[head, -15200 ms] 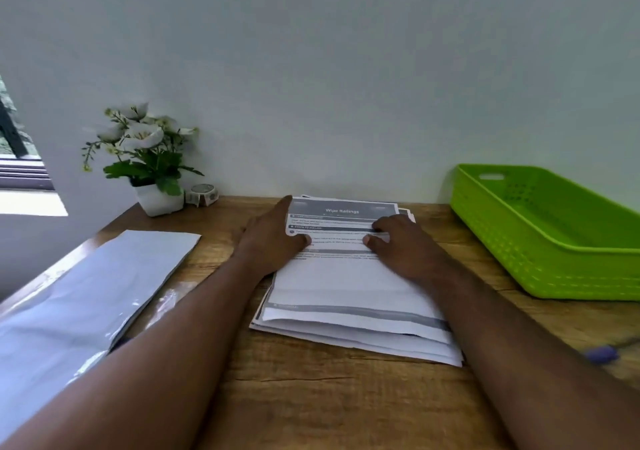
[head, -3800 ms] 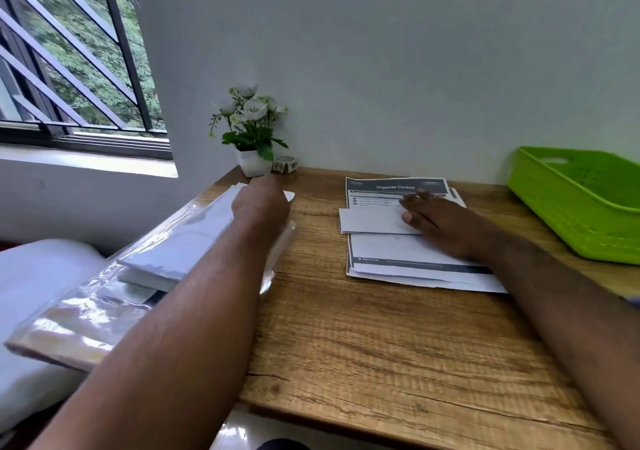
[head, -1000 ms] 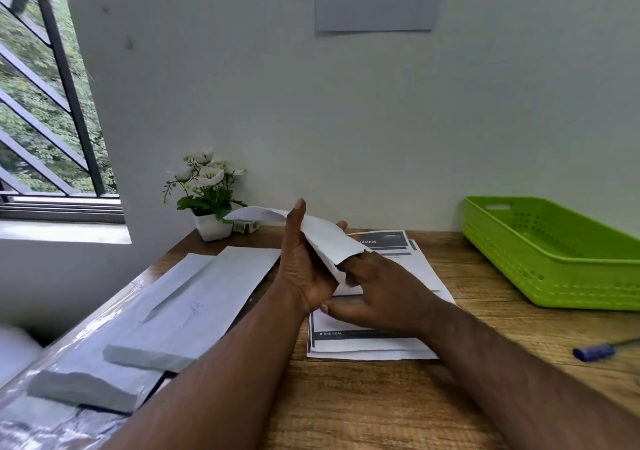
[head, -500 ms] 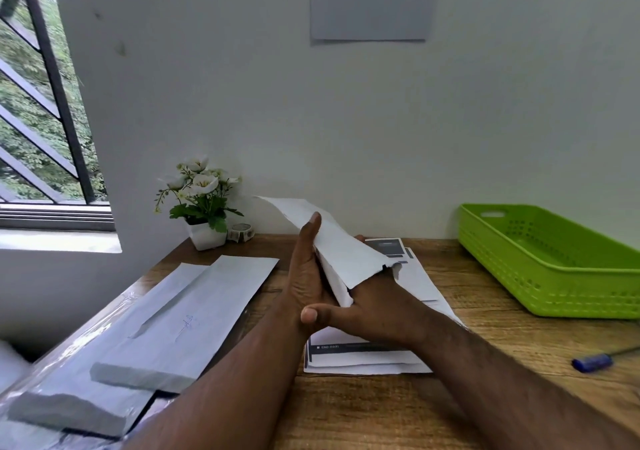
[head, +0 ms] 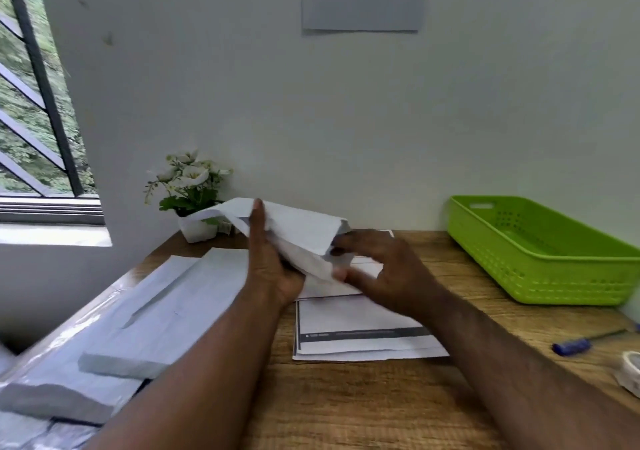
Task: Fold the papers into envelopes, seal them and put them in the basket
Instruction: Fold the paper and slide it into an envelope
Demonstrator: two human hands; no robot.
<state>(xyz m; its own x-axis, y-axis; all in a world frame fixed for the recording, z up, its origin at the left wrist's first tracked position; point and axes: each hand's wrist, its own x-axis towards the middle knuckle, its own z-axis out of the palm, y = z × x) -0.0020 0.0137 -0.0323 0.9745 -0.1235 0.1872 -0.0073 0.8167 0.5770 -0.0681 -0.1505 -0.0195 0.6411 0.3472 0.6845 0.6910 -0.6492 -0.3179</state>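
Note:
My left hand point(head: 268, 266) grips a white envelope point(head: 298, 229) above the desk, its flap end pointing left toward the plant. At the envelope's open right end, the fingers of my right hand point(head: 377, 269) pinch a folded paper point(head: 343, 262). Beneath both hands lies a stack of printed papers point(head: 360, 331) on the wooden desk point(head: 346, 401). A stack of white envelopes point(head: 162, 318) lies to the left. The green basket point(head: 540, 262) stands at the right by the wall.
A small potted plant with white flowers point(head: 188, 200) stands at the back left by the wall. A blue pen point(head: 571, 345) and a tape roll point(head: 630, 373) lie at the right edge. A window is at the far left.
The envelope has swung down from tilted upright to nearly level. My right hand has moved from under it to its right end.

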